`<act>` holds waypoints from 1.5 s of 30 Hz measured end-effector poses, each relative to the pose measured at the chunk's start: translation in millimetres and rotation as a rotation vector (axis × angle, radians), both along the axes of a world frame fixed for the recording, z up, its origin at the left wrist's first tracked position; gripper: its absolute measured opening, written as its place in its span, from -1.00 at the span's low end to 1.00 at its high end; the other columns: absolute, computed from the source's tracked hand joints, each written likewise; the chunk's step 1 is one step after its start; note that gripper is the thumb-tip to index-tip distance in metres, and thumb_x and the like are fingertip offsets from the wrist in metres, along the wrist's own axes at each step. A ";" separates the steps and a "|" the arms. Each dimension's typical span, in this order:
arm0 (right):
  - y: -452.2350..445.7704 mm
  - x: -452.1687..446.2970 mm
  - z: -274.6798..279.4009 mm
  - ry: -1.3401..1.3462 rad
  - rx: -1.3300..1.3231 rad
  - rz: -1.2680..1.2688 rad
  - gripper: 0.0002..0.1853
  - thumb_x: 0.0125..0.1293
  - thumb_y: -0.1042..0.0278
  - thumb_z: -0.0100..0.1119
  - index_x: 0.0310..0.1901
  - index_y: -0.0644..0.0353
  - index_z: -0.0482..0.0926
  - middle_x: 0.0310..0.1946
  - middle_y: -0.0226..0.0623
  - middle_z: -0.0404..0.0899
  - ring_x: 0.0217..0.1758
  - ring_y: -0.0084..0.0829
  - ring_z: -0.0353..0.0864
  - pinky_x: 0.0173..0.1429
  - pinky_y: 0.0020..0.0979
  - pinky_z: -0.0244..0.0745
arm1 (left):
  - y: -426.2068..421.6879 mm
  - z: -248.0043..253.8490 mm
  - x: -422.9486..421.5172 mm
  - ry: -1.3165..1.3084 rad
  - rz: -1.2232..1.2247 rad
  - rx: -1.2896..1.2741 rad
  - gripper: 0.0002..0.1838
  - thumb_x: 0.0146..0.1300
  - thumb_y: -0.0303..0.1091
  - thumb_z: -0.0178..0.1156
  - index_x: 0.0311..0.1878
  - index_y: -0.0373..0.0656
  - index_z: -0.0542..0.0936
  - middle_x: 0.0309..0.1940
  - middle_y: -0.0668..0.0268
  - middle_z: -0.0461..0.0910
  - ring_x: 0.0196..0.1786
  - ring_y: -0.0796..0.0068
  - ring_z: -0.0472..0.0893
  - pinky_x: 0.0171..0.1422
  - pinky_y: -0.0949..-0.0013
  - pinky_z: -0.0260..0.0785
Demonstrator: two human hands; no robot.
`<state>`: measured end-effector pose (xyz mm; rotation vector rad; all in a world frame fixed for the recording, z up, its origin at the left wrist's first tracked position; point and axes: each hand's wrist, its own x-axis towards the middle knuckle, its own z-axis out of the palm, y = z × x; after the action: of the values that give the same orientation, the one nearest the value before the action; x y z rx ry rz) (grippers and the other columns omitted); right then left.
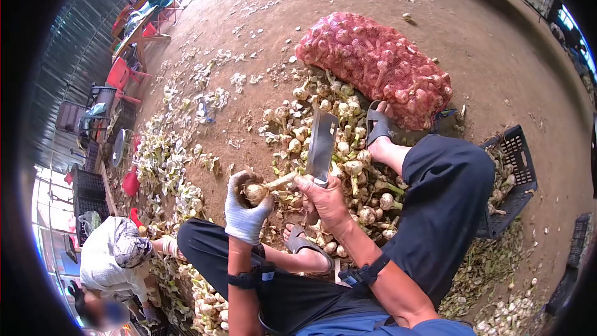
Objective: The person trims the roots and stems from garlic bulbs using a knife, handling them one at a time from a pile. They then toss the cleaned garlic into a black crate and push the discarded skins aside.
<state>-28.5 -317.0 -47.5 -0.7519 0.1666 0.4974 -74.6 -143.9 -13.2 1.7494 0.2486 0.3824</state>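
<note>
My left hand (245, 208), in a pale work glove, is closed round a garlic bulb (255, 193) whose stem points right. My bare right hand (324, 202) grips a cleaver (321, 143) by its handle, with the wide blade upright above the fist. The stem's end (283, 180) lies close beside my right fingers; whether they touch it, I cannot tell. Beyond and below both hands, a pile of garlic with stems (354, 168) spreads on the ground between my feet.
A full red net sack (379, 62) lies beyond the pile. At the right stands a black crate (519, 168) holding garlic. Peelings (168, 162) cover the ground at left. A co-worker (115, 255) bends at lower left. Red chairs (119, 74) stand by the wall.
</note>
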 end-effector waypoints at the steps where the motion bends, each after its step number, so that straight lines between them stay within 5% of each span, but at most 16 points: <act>1: -3.6 0.3 6.2 -0.081 -0.115 0.011 -0.87 0.38 0.39 0.34 -0.31 0.20 0.63 -0.52 -0.52 0.57 -0.66 -0.72 0.39 -0.55 -0.51 0.45 | 1.0 -0.3 -0.3 0.108 0.024 0.057 -0.37 0.10 -0.65 0.34 0.25 -0.19 0.36 -0.01 0.31 0.53 0.00 0.49 0.59 0.10 0.41 0.54; 6: 3.6 -8.8 -9.2 -0.593 -0.570 -0.073 -0.74 0.27 0.41 0.35 -0.48 0.30 0.49 -0.62 -0.34 0.46 -0.54 -0.63 0.33 -0.45 -0.38 0.31 | -7.9 -7.6 1.6 0.095 0.143 -0.238 -0.50 0.20 -0.44 0.28 0.21 -0.19 0.40 -0.24 0.34 0.54 -0.31 0.51 0.61 -0.33 0.41 0.56; 9: 18.5 -20.2 -55.9 -0.567 -0.616 -0.035 -0.79 0.34 0.39 0.33 -0.45 0.21 0.56 -0.62 -0.67 0.40 -0.53 -0.78 0.28 -0.49 -0.56 0.20 | -10.2 -14.2 1.1 0.046 0.129 -0.444 -0.46 0.12 -0.37 0.34 0.18 -0.18 0.41 -0.30 0.35 0.53 -0.40 0.47 0.61 -0.42 0.40 0.53; 11: 21.0 -35.7 -105.8 -0.364 -0.757 0.299 -0.82 0.27 0.32 0.31 -0.38 0.27 0.63 -0.64 -0.53 0.52 -0.57 -0.71 0.45 -0.47 -0.49 0.37 | -0.6 -18.3 1.7 -0.019 0.031 -0.697 -0.48 0.06 -0.26 0.41 0.08 -0.14 0.46 -0.35 0.30 0.55 -0.48 0.42 0.58 -0.54 0.41 0.45; 13: 23.2 -48.4 -141.2 -0.477 -1.073 0.299 -0.83 0.23 0.33 0.32 -0.33 0.28 0.67 -0.62 -0.45 0.59 -0.59 -0.65 0.53 -0.49 -0.43 0.47 | 4.5 3.2 5.2 -0.008 0.130 -0.611 -0.51 0.08 -0.30 0.44 0.06 -0.08 0.47 -0.28 0.27 0.57 -0.37 0.32 0.65 -0.49 0.32 0.58; 15: 23.8 -35.9 -151.2 -0.268 -0.973 0.293 -0.84 0.22 0.36 0.31 -0.33 0.30 0.68 -0.62 -0.43 0.60 -0.61 -0.60 0.56 -0.55 -0.42 0.53 | 36.3 20.8 -11.2 -0.067 0.050 -0.675 -0.59 0.21 -0.15 0.37 0.02 -0.15 0.52 -0.13 0.22 0.57 -0.24 0.35 0.67 -0.39 0.39 0.58; 16: 23.4 -27.2 -165.0 -0.178 -0.853 0.184 -0.84 0.21 0.36 0.31 -0.35 0.31 0.67 -0.60 -0.41 0.60 -0.63 -0.56 0.58 -0.58 -0.43 0.57 | 32.0 41.0 -23.9 -0.173 0.345 -0.626 -0.57 0.27 -0.11 0.33 0.05 -0.20 0.52 -0.15 0.20 0.58 -0.22 0.40 0.64 -0.42 0.46 0.50; 19: 2.4 6.7 -123.4 0.099 -0.802 -0.029 -0.81 0.16 0.32 0.33 -0.39 0.30 0.70 -0.60 -0.28 0.68 -0.68 -0.48 0.62 -0.53 -0.43 0.58 | 125.7 68.9 -95.8 -0.701 -0.240 -1.401 -0.50 0.21 -0.43 0.34 0.19 -0.28 0.41 0.01 0.22 0.52 -0.05 0.44 0.56 -0.09 0.38 0.54; 20: -1.5 16.5 -111.7 0.138 -0.776 -0.078 -0.80 0.18 0.32 0.33 -0.39 0.32 0.69 -0.59 -0.28 0.67 -0.67 -0.48 0.62 -0.55 -0.43 0.58 | 120.6 88.9 -123.4 -0.769 -0.074 -1.438 -0.37 0.16 -0.45 0.36 0.28 -0.34 0.35 0.13 0.19 0.46 0.07 0.41 0.53 0.12 0.27 0.52; 23: -3.0 28.1 -110.7 0.178 -0.545 -0.220 -0.77 0.20 0.32 0.34 -0.43 0.36 0.64 -0.54 -0.30 0.65 -0.65 -0.52 0.58 -0.59 -0.44 0.58 | 177.2 71.7 -187.9 -0.738 0.166 -1.303 -0.28 0.18 -0.38 0.35 0.39 -0.31 0.31 0.17 0.16 0.48 0.09 0.39 0.54 0.23 0.27 0.48; 27: 2.2 28.8 -104.5 0.128 -0.486 -0.269 -0.81 0.25 0.37 0.32 -0.37 0.36 0.64 -0.53 -0.32 0.64 -0.67 -0.60 0.50 -0.59 -0.46 0.58 | 79.9 72.4 -81.4 0.170 0.537 -0.228 -0.56 0.34 -0.40 0.26 0.27 -0.16 0.49 -0.20 0.36 0.62 -0.29 0.51 0.56 -0.10 0.44 0.52; 29: 1.8 32.1 -102.6 0.139 -0.508 -0.265 -0.82 0.28 0.38 0.32 -0.37 0.33 0.62 -0.55 -0.35 0.61 -0.68 -0.62 0.47 -0.57 -0.45 0.58 | 82.5 -9.5 -44.6 0.305 0.136 0.367 -0.54 0.22 -0.49 0.35 0.21 -0.17 0.57 -0.10 0.37 0.65 -0.13 0.55 0.63 0.05 0.43 0.54; 30: 0.8 33.1 -106.6 0.116 -0.531 -0.273 -0.80 0.28 0.37 0.33 -0.39 0.32 0.59 -0.58 -0.38 0.57 -0.70 -0.63 0.44 -0.57 -0.44 0.56 | 48.1 -20.3 -15.2 0.382 0.059 0.167 -0.56 0.20 -0.50 0.34 0.17 -0.18 0.59 -0.11 0.38 0.66 -0.10 0.53 0.63 0.07 0.42 0.53; 34: -1.8 33.7 -116.7 0.214 -0.509 -0.299 -0.78 0.24 0.33 0.41 -0.39 0.31 0.61 -0.59 -0.42 0.52 -0.71 -0.57 0.43 -0.59 -0.42 0.52 | 13.7 -187.9 48.8 0.807 -0.362 0.839 -0.36 0.13 -0.11 0.32 0.30 -0.06 0.52 0.21 -0.07 0.55 0.25 -0.09 0.56 0.34 0.05 0.43; 37: -4.4 29.9 -132.9 0.238 -0.527 -0.329 -0.82 0.24 0.38 0.39 -0.27 0.33 0.64 -0.57 -0.41 0.54 -0.70 -0.57 0.45 -0.57 -0.41 0.57 | 3.9 -295.3 43.4 0.970 -0.529 0.875 -0.31 0.12 -0.20 0.40 0.36 -0.05 0.44 0.29 -0.12 0.47 0.28 -0.15 0.53 0.36 -0.02 0.42; 45: 0.6 33.7 -117.8 0.261 -0.560 -0.234 -0.85 0.26 0.46 0.33 -0.40 0.27 0.56 -0.61 -0.44 0.50 -0.76 -0.61 0.37 -0.47 -0.26 0.69 | -39.4 -297.2 9.7 0.804 -0.237 0.881 -0.33 0.02 -0.07 0.50 0.15 -0.07 0.43 -0.12 0.00 0.59 -0.06 -0.07 0.67 -0.05 -0.03 0.57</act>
<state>5.2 -316.4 -165.4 -1.1941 0.6485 0.3225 -64.8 -183.3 -310.4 2.7118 0.4789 -0.4967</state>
